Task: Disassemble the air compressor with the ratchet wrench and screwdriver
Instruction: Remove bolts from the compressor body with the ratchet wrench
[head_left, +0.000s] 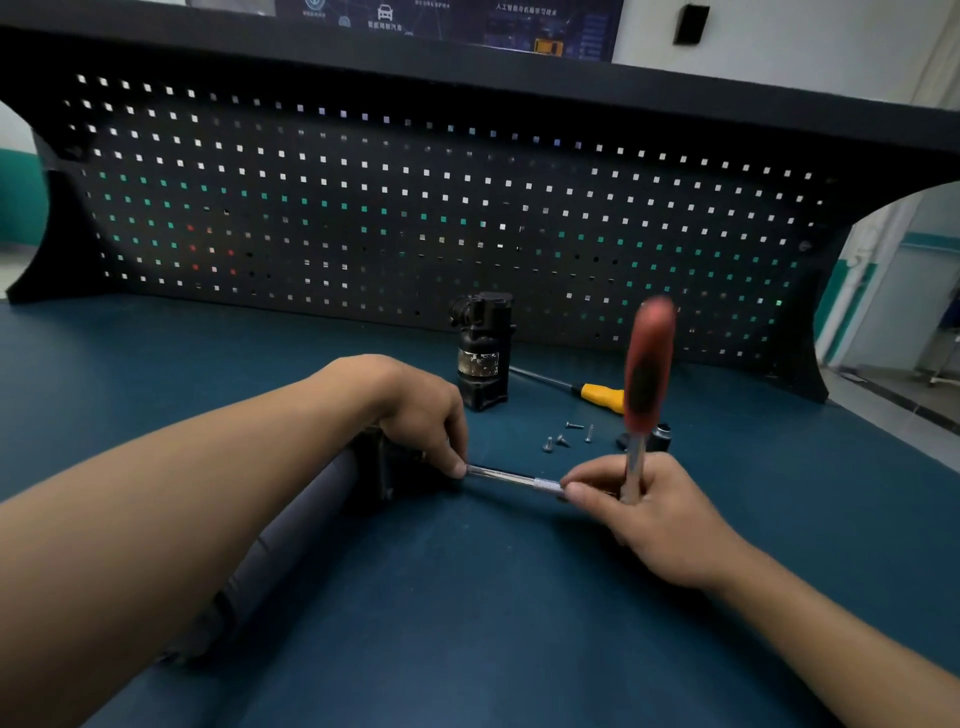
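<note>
Air compressor (291, 530) first: where is it lying?

It is lying on its side on the blue desk (467, 623), under my left forearm, grey barrel pointing toward me and black head pointing away.

What is your left hand (415, 410) doing?

It is curling down over the black head, fingertips pinching the near end of the extension bar (501, 477) where it is meeting the compressor. I cannot tell what the bar is seated on.

And farther right?

The bar is running level to my right hand (639, 499). That hand is gripping the steel shaft of the ratchet wrench (647, 374), with fingertips touching the knurled end of the bar. The red and black handle is standing upright and is looking blurred.

Anything lying behind?

A black housing part (483, 353) is standing upright near the pegboard (415, 208). To its right, four loose screws (566, 435) are lying together, and the yellow-handled screwdriver (602, 394) is lying behind them. A small dark piece (660, 435) is sitting just behind the wrench shaft.
</note>
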